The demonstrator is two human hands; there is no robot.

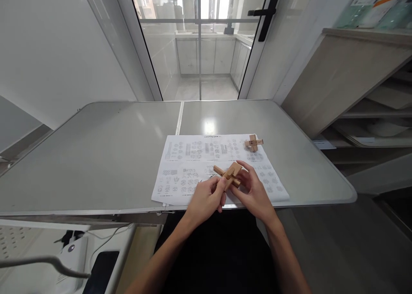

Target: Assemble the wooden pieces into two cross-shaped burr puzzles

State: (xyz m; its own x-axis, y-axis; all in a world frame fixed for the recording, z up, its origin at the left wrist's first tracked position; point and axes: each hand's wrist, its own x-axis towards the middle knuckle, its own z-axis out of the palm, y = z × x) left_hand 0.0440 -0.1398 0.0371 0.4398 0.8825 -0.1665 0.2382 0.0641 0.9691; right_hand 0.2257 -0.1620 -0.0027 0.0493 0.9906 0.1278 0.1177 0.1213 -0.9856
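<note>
Between my two hands is a wooden burr puzzle (234, 169), its light brown sticks crossing one another at angles. My left hand (209, 196) is closed on its lower left side, the thumb pressed on the wood. From the right, my right hand (252, 191) curls its fingers and thumb around the other side of the puzzle. Both hands are over the near part of a white instruction sheet (180, 165) printed with rows of small diagrams. A second wooden burr puzzle (254, 142), marked with dark letters, sits on the sheet's far right corner.
The grey folding table (96, 156) has a metal edge and a seam across its middle. Below left, a black phone (102, 270) and a white power adapter (72, 259) lie on a white surface. Shelves (363, 126) stand at the right; a glass door (199, 62) is beyond.
</note>
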